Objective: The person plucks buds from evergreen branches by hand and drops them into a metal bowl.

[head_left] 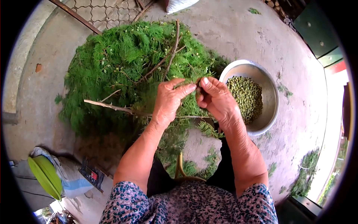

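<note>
A big heap of green conifer branches lies on the floor in front of me, with bare brown stems sticking out. Over its right part, my left hand pinches a thin green sprig, thumb against fingers. My right hand is close beside it, fingertips closed at the same sprig, its other fingers curled in. What lies inside the right fingers is too small to tell. Just right of that hand stands a metal basin, partly filled with small round green cones. The right forearm passes by the basin's left edge.
A long cut branch crosses the heap near my wrists. A lime-green basin rests by a sack at the lower left. A white sack is at the top. Loose greenery lies on the concrete at the right.
</note>
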### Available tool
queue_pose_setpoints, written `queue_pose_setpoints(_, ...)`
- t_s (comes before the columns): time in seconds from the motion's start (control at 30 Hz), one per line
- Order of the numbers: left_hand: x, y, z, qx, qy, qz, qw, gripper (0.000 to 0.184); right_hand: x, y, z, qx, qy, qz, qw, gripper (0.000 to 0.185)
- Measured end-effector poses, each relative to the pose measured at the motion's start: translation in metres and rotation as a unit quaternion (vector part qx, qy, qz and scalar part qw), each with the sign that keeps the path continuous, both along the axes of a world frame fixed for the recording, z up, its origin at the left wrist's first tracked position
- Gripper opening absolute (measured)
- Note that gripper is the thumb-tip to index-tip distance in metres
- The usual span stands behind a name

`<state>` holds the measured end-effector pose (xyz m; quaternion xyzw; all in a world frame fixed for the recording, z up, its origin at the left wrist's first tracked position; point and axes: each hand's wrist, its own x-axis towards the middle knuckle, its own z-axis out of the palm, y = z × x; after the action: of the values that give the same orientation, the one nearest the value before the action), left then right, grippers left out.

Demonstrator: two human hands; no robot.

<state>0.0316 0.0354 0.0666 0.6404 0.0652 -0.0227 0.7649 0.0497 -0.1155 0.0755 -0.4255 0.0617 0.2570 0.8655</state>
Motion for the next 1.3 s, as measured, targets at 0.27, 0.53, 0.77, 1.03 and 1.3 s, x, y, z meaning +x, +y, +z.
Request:
queue_pose_setpoints(0.27, 0.005, 0.013, 0.006, -0.126, 0.058, 0.045, 0.989, 0.010, 0.011, -0.079, -0.005, -0.364, -0.143, -0.223, 0.893, 0.027)
queue_pose_setpoints(0.53, 0.006, 0.014, -0.001, -0.200, 0.062, 0.032, 0.977, 0.012, 0.017, -0.130, -0.024, -0.621, -0.212, -0.315, 0.686, 0.039)
queue_pose_setpoints(0.77, 0.005, 0.013, -0.010, -0.243, 0.042, 0.034, 0.969, 0.015, -0.023, -0.083, 0.005, -0.278, -0.143, -0.165, 0.936, 0.019)
queue_pose_setpoints(1.03, -0.008, 0.006, -0.001, -0.251, 0.001, -0.006, 0.968, 0.027, -0.051, -0.024, -0.027, -0.240, -0.059, 0.035, 0.968, 0.032)
queue_pose_setpoints(1.3, -0.029, -0.007, 0.011, -0.114, -0.039, -0.130, 0.984, 0.038, -0.054, 0.004, -0.044, -0.230, 0.025, 0.065, 0.971, 0.038)
